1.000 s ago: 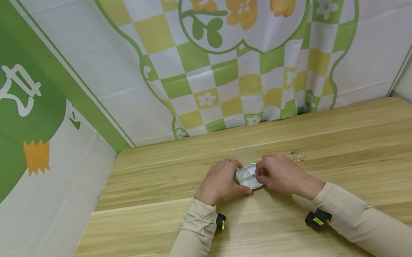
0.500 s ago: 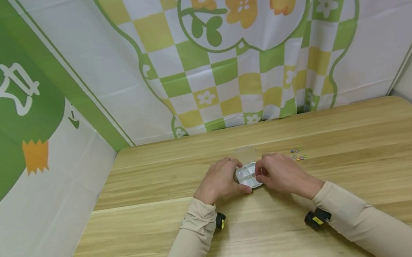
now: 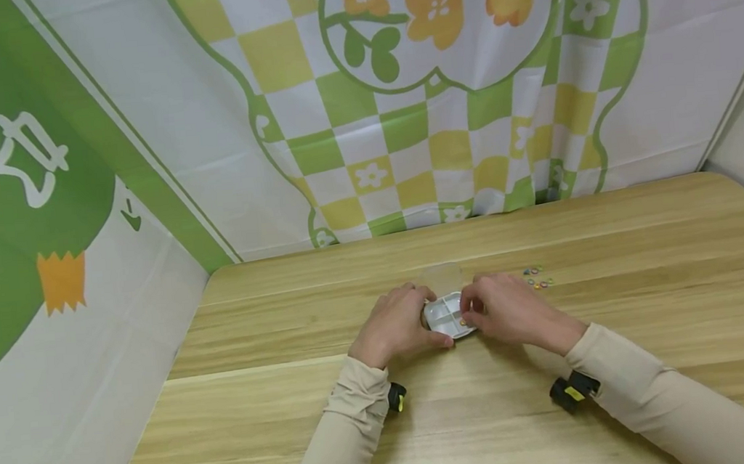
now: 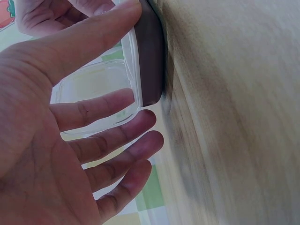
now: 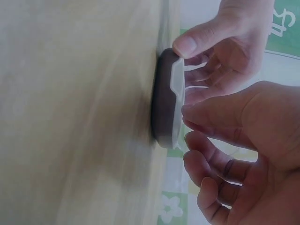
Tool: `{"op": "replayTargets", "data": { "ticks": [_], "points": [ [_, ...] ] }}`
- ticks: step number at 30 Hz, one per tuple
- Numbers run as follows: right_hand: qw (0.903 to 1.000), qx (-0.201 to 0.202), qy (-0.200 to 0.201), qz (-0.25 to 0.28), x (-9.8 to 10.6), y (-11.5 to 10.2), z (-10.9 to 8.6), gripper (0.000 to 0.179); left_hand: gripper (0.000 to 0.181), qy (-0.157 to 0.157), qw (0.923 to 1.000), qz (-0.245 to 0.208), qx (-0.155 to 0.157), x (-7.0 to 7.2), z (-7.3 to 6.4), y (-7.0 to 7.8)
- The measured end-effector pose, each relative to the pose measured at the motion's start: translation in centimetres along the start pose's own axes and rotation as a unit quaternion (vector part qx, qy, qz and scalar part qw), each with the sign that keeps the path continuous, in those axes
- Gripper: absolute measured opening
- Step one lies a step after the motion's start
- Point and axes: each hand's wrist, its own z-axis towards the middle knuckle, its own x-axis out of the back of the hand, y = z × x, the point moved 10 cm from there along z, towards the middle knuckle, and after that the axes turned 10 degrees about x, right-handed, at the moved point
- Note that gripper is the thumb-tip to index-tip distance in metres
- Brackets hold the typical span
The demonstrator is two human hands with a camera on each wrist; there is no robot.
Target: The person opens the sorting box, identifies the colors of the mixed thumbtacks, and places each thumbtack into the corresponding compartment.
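Left hand (image 3: 398,326) gripping box (image 3: 441,326) on table (image 3: 492,419). Right hand (image 3: 512,310) curled over near-right compartment; orange bead (image 3: 463,322) newly visible at fingertips, likely being placed; whether pinched, cannot tell.

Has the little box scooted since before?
No: in the head view, the little box shows no clear shift either way against the wooden table.

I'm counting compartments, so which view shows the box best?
The head view: it looks down into the box, showing its dividers, though the right hand hides part. Both wrist views show mainly its dark side and pale rim.
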Motion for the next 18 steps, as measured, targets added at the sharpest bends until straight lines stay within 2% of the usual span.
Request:
{"op": "replayTargets", "data": {
  "ticks": [7,18],
  "points": [
    [0.9997,-0.022,-0.008,0.009,0.4,0.5,0.0,0.006,0.066,-0.001,1.0,-0.004,0.003,0.1,0.0,-0.1],
    [0.9994,-0.032,-0.007,0.012,1.4,1.1,-0.2,0.006,0.066,0.001,1.0,-0.008,-0.001,0.1,0.0,0.0]
  ]
}}
